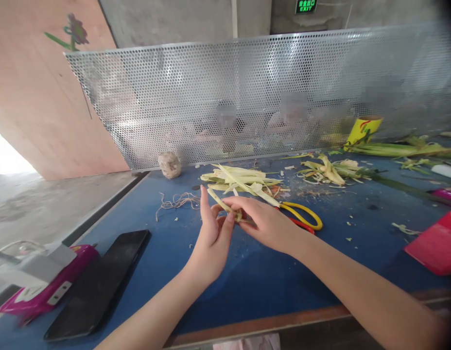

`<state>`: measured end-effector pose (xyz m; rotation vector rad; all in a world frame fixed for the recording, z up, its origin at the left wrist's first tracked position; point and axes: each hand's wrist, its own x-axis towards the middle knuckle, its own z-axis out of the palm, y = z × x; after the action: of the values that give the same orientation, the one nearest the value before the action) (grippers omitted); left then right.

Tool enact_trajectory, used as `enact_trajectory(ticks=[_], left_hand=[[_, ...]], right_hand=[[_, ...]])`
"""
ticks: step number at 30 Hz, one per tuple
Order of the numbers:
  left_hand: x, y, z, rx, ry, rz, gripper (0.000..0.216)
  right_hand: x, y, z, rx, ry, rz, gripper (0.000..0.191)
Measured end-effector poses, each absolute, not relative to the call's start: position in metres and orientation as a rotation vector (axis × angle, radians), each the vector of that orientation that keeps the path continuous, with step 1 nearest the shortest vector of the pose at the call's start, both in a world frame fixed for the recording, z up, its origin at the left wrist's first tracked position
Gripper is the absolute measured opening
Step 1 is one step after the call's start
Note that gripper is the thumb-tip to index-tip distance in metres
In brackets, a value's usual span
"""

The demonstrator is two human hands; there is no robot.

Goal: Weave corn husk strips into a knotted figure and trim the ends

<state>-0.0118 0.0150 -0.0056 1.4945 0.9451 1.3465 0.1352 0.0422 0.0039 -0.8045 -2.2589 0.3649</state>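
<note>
Meeting above the blue table (269,287), just this side of the husk pile (243,177), your right hand (269,221) and left hand (213,243) pinch a pale green strip (218,198), its curled end between your fingertips, its straight end jutting past the grip.

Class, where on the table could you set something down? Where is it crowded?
Mostly bare: the blue table between the left forearm and right forearm, and between the black phone and left hand. Crowded: beyond the right hand, where pale husks and scissors lie.
</note>
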Motion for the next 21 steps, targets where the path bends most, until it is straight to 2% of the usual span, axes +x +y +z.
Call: enact_trajectory(ticks=[8,13,17,21], left_hand=[[-0.009,0.011,-0.005,1.467,0.961,1.291,0.092],[-0.012,0.019,-0.009,1.401,0.923,1.356,0.096],[-0.014,0.019,-0.011,1.453,0.982,1.325,0.096],[-0.011,0.012,-0.009,1.558,1.0,1.258,0.099]], right_hand=[[0.133,0.045,-0.002,-0.8,-2.112,0.456,0.05],[0.136,0.038,0.004,-0.585,-2.209,0.539,0.06],[0.138,0.038,0.011,-0.674,-2.13,0.45,0.045],[0.138,0.043,0.013,-0.733,-2.074,0.564,0.037]])
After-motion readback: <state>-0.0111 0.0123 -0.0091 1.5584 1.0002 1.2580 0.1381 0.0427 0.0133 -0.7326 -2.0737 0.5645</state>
